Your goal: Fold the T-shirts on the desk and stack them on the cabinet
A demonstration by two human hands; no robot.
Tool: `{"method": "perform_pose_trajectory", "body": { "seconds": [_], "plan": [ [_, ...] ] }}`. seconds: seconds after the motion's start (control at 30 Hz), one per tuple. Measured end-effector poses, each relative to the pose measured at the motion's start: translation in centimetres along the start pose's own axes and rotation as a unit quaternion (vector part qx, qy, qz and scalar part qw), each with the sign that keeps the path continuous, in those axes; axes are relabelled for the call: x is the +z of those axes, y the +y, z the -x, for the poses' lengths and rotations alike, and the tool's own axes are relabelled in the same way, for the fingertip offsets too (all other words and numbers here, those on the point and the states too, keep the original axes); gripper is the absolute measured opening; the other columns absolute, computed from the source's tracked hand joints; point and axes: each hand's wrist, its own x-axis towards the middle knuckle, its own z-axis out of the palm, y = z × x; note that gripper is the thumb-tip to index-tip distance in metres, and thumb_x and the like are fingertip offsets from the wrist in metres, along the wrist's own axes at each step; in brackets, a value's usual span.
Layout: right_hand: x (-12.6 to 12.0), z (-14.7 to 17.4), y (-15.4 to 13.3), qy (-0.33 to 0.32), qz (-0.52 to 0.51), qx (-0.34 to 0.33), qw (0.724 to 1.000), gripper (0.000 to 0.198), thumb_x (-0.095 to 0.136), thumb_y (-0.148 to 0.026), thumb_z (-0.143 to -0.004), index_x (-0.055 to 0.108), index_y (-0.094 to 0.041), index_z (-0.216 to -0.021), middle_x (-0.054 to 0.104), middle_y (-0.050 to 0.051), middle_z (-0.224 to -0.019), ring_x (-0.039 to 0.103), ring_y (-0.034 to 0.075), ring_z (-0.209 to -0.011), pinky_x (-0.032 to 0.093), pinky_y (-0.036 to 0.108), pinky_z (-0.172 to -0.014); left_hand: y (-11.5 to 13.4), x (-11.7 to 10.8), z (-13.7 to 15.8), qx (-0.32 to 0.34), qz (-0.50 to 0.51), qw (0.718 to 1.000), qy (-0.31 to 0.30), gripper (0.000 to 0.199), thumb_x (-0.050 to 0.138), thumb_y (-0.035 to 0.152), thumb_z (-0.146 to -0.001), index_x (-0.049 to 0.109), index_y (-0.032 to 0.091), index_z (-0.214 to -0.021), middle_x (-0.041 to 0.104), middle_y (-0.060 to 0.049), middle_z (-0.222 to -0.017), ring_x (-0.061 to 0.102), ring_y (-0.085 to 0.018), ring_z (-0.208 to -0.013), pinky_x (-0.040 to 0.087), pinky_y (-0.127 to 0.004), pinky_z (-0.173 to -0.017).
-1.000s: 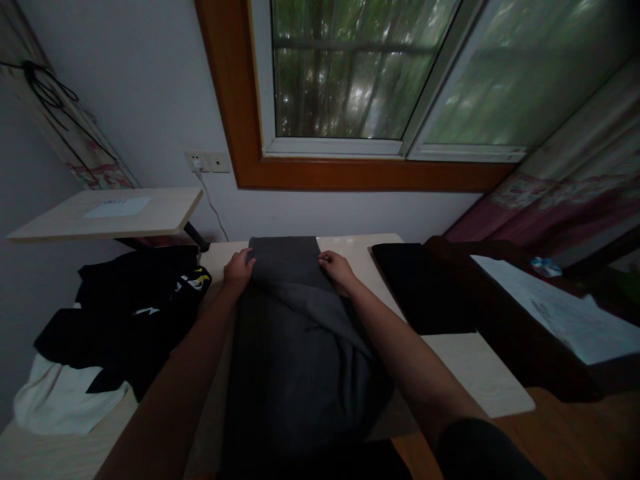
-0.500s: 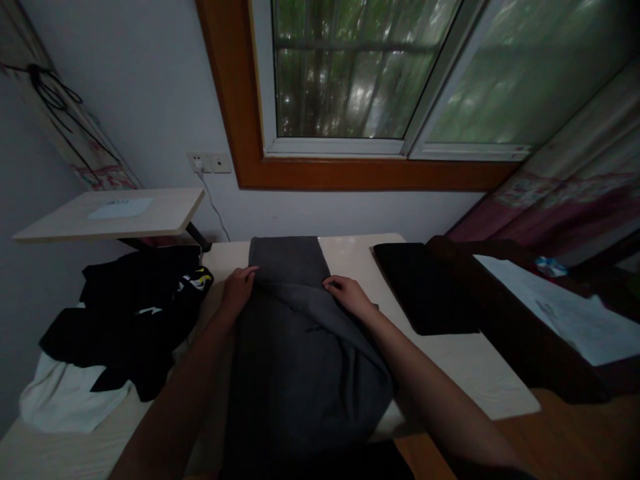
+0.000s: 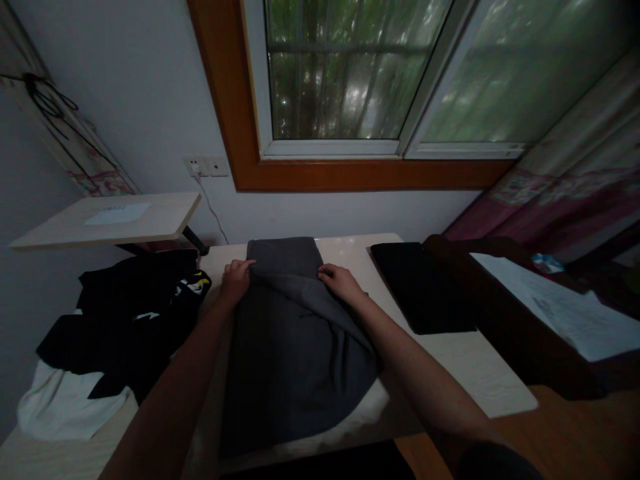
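Note:
A dark grey garment [image 3: 295, 353] lies lengthwise on the pale table, its far end [image 3: 283, 253] flat and a layer of it doubled over toward that end. My left hand [image 3: 236, 280] pinches the doubled layer at its left corner, thumb and forefinger closed. On the opposite side my right hand [image 3: 340, 280] grips the same layer's right corner between its fingertips. Loose creases run down the garment's right side below my right forearm. Its exact kind cannot be made out.
Heaped black clothing [image 3: 135, 320] and a white cloth [image 3: 70, 403] lie to the left, under a small raised shelf [image 3: 165, 227]. A black flat item [image 3: 423, 287] rests at the table's right. Beyond it, paper [image 3: 555, 300] lies on a dark surface.
Both hands have moved slightly farther toward the wall, drawing the doubled layer along. The garment's near end has come forward too, baring the table's front edge.

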Motion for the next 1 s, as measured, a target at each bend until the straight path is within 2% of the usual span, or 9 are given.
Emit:
{"method": "perform_pose_trajectory", "body": {
  "seconds": [0.13,0.27,0.33,0.43,0.57,0.67,0.83,0.93,1.0],
  "plan": [
    [-2.1,2.0,1.2,-0.001,0.033,0.024,0.999,0.042,0.059,-0.048,-0.094,0.065,-0.025,-0.128,0.077,0.006,-0.096,0.072,0.024,-0.089,0.051,0.031,-0.08,0.2,-0.5,1.9,0.028,-0.004,1.0,-0.006,0.044,0.045,0.013,-0.092,0.068,0.025,-0.128,0.061,-0.011,-0.111,0.056,-0.027,-0.111,0.043,-0.046,-0.104],
    [-5.0,4.7,3.4,-0.03,0.016,0.043,0.998,0.042,0.057,-0.059,-0.092,0.073,-0.023,-0.106,0.077,0.008,-0.098,0.071,0.026,-0.092,0.049,0.033,-0.082,0.8,-1.3,4.0,0.034,-0.009,0.999,-0.005,0.043,0.046,0.015,-0.093,0.067,0.027,-0.129,0.059,-0.01,-0.109,0.057,-0.026,-0.106,0.047,-0.043,-0.101],
    [-6.3,6.3,4.4,-0.05,-0.037,0.049,0.997,0.044,0.059,-0.062,-0.089,0.073,-0.021,-0.098,0.076,0.008,-0.099,0.07,0.025,-0.093,0.049,0.033,-0.083,1.1,-1.7,5.1,0.027,0.008,1.0,-0.014,0.044,0.046,0.016,-0.093,0.065,0.026,-0.131,0.058,-0.01,-0.109,0.059,-0.025,-0.105,0.048,-0.041,-0.1],
    [-7.4,8.7,5.5,-0.086,-0.191,0.072,0.975,0.049,0.067,-0.062,-0.083,0.07,-0.018,-0.103,0.074,0.009,-0.103,0.068,0.024,-0.094,0.05,0.033,-0.083,1.5,-2.3,6.8,0.027,0.035,0.999,-0.031,0.044,0.045,0.019,-0.094,0.061,0.023,-0.135,0.058,-0.009,-0.112,0.061,-0.023,-0.106,0.049,-0.041,-0.101],
    [-7.1,11.2,5.6,-0.087,-0.312,0.112,0.94,0.048,0.078,-0.059,-0.073,0.063,-0.017,-0.091,0.068,0.004,-0.083,0.062,0.02,-0.077,0.049,0.03,-0.071,1.8,-2.9,9.0,0.012,0.059,0.997,-0.038,0.043,0.047,0.024,-0.094,0.057,0.023,-0.136,0.06,-0.009,-0.118,0.061,-0.024,-0.111,0.048,-0.042,-0.104],
    [-6.1,12.2,4.4,-0.05,-0.31,0.104,0.944,0.047,0.078,-0.059,-0.072,0.055,-0.019,-0.079,0.06,0.0,-0.074,0.057,0.017,-0.07,0.045,0.028,-0.065,2.0,-3.4,10.2,-0.003,0.079,0.996,-0.036,0.044,0.049,0.026,-0.094,0.054,0.023,-0.138,0.059,-0.01,-0.124,0.059,-0.025,-0.116,0.047,-0.044,-0.107],
    [-5.2,13.7,0.5,0.024,-0.287,0.043,0.957,0.036,0.06,-0.057,-0.089,0.055,-0.022,-0.095,0.064,0.002,-0.09,0.06,0.019,-0.082,0.048,0.028,-0.07,2.6,-4.0,11.5,-0.018,0.081,0.996,0.013,0.054,0.057,0.024,-0.089,0.049,0.024,-0.143,0.056,-0.01,-0.127,0.056,-0.026,-0.12,0.047,-0.045,-0.107],
    [-5.4,14.6,-2.5,0.043,-0.248,-0.014,0.968,0.03,0.059,-0.053,-0.092,0.056,-0.023,-0.092,0.063,0.002,-0.089,0.058,0.019,-0.082,0.048,0.028,-0.073,3.7,-4.6,12.0,0.021,0.033,0.998,0.049,0.055,0.062,0.023,-0.087,0.05,0.023,-0.141,0.054,-0.012,-0.128,0.051,-0.03,-0.124,0.043,-0.052,-0.111],
    [-5.5,15.1,-4.7,0.037,-0.219,-0.07,0.972,0.028,0.058,-0.05,-0.095,0.057,-0.022,-0.089,0.061,0.002,-0.086,0.057,0.018,-0.079,0.047,0.028,-0.073,5.0,-5.1,12.5,0.073,0.02,0.996,0.045,0.055,0.065,0.024,-0.088,0.051,0.025,-0.141,0.053,-0.013,-0.132,0.049,-0.032,-0.128,0.04,-0.055,-0.112]
  ]
}}
